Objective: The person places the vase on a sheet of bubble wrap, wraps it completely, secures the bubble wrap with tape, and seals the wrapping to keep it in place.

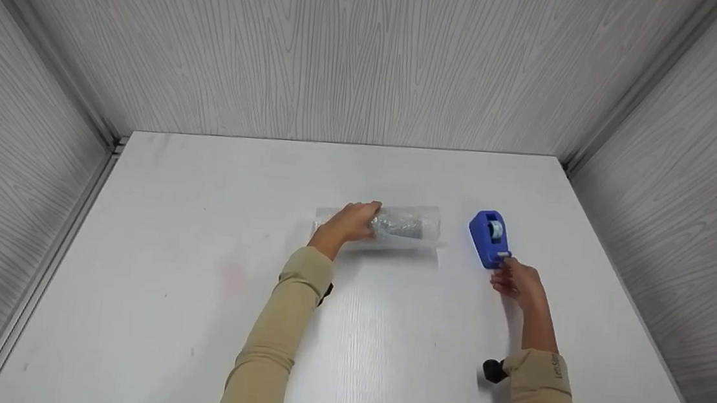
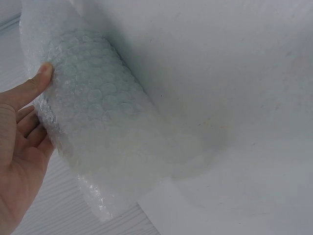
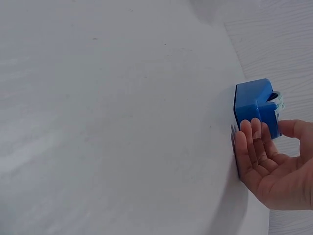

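A bubble-wrapped roll (image 1: pixel 403 225) lies crosswise on the table, and a greyish object shows through the clear layers. My left hand (image 1: pixel 350 221) grips its left part from above. In the left wrist view the thumb presses on the bubble wrap (image 2: pixel 98 93), with the other fingers partly hidden at its edge. To the right stands a blue tape dispenser (image 1: pixel 489 239) with a tape roll (image 1: pixel 495 230) in it. At the dispenser's near end my right hand (image 3: pixel 276 169) pinches the tape's end between thumb and forefinger; the other fingers are loosely bent. The pinched tape itself is barely visible.
The white table (image 1: pixel 133 260) ends at a grey wood-grain panel (image 1: pixel 345 57) at the back. Similar panels rise at the left (image 1: pixel 6 151) and right (image 1: pixel 680 165). A loose flap of wrap spreads along the roll's near side.
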Available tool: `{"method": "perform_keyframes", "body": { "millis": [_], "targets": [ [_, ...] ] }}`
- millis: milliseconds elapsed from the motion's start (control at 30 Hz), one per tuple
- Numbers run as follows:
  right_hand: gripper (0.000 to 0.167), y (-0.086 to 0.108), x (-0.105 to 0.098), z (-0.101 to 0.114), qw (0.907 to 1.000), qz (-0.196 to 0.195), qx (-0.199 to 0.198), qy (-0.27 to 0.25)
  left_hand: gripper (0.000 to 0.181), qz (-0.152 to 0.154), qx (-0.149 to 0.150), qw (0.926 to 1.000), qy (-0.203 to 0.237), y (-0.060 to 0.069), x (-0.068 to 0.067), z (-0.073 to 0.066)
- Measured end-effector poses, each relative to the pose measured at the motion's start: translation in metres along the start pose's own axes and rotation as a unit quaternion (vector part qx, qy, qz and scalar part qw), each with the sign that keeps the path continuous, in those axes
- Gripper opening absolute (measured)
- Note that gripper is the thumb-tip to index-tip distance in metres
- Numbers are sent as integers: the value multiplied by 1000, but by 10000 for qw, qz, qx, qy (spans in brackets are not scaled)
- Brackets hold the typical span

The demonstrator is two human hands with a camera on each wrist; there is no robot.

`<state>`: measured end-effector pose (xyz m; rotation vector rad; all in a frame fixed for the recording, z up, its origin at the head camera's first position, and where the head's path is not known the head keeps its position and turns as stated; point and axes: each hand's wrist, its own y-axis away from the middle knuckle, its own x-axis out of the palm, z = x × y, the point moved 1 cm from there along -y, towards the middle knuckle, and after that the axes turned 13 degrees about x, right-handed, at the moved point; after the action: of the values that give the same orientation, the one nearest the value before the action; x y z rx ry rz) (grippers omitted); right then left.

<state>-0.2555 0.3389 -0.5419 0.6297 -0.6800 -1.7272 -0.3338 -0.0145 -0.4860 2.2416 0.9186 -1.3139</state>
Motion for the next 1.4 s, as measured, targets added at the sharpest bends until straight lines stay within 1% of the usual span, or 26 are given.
{"method": "perform_keyframes", "body": {
  "millis": [200,333,433,600,700,800,933,1067,1200,1300,1400],
  "targets": [
    [26,1,3,0,9990,-39,91,-432,58,-45,83,9999,-76,0,1,0],
    [21,4,7,1,9953,-84,163,-949,57,-68,94,9999,-88,0,0,1],
    [18,5,13,2,9872,-157,306,-1556,58,-60,84,9999,-46,0,0,1],
    [14,5,21,4,9683,-302,569,-2415,58,-55,62,10000,-17,0,-1,2],
    [12,4,24,4,9606,-379,595,-2687,60,-53,27,10000,-11,0,-1,2],
    [11,3,25,4,9559,-394,607,-2845,60,-20,4,10000,-42,0,-1,1],
    [10,3,25,3,9560,-466,524,-2847,57,-10,46,10000,-37,-1,0,0],
    [9,4,25,2,9630,-509,399,-2616,57,-41,39,10000,-65,0,0,0],
    [10,6,25,1,9735,-694,290,-2160,58,-24,32,10000,-51,0,0,0],
    [13,6,25,1,9818,-904,28,-1673,59,-22,22,10000,-41,0,0,1],
    [16,5,26,1,9863,-1120,-275,-1182,59,-21,-5,10000,-80,0,0,1]
  ]
}}
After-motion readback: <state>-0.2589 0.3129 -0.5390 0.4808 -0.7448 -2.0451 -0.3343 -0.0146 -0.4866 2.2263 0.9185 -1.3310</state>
